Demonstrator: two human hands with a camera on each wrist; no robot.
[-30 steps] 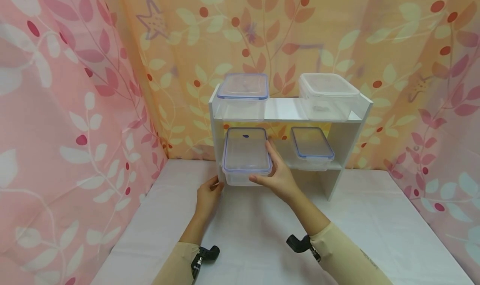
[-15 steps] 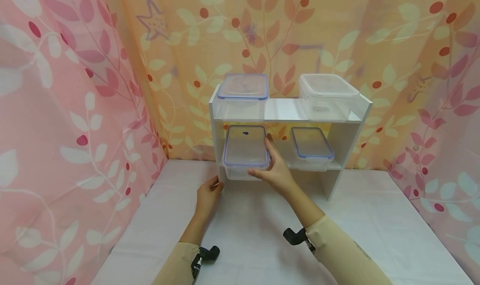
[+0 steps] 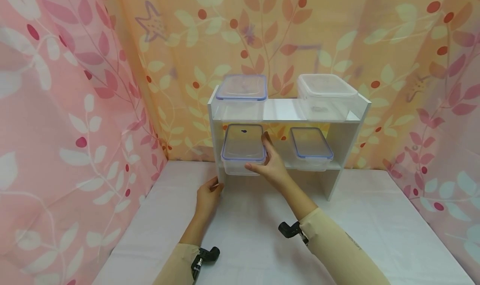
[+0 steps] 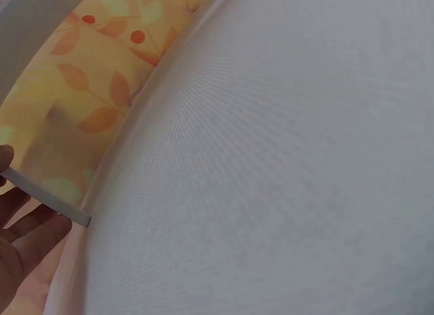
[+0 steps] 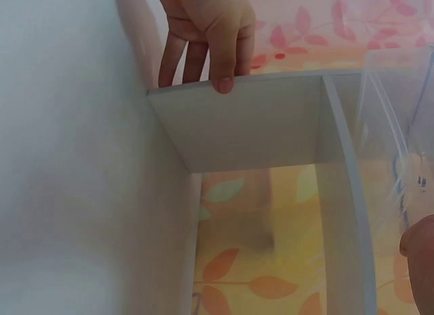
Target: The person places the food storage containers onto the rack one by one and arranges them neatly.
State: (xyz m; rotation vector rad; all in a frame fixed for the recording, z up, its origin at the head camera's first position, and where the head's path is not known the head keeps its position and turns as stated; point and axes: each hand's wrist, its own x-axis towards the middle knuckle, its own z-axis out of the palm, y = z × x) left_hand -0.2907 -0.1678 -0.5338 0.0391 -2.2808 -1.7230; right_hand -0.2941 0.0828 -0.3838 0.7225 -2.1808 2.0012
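In the head view, a clear lidded food container [image 3: 244,145] with a blue rim stands on the left of the white shelf unit's middle board [image 3: 290,164], its front end jutting slightly past the board's edge. My right hand [image 3: 274,168] holds it by the front right corner, fingers along the right side and thumb across the front. Low on the left, my left hand [image 3: 207,198] grips the front edge of the unit's left side panel [image 5: 244,118]. The right wrist view has that thumb on the panel's inner face and the other fingers outside.
A smaller blue-rimmed container [image 3: 312,145] stands on the same board at right. Up top are a blue-rimmed container [image 3: 241,93] at left and a white-lidded one [image 3: 328,95] at right. The unit stands on a white-covered table [image 3: 251,239], with patterned curtains [image 3: 180,47] behind.
The food container has slid back deeper onto the middle board, with my right hand moving along with it. My left hand has stayed on the side panel.
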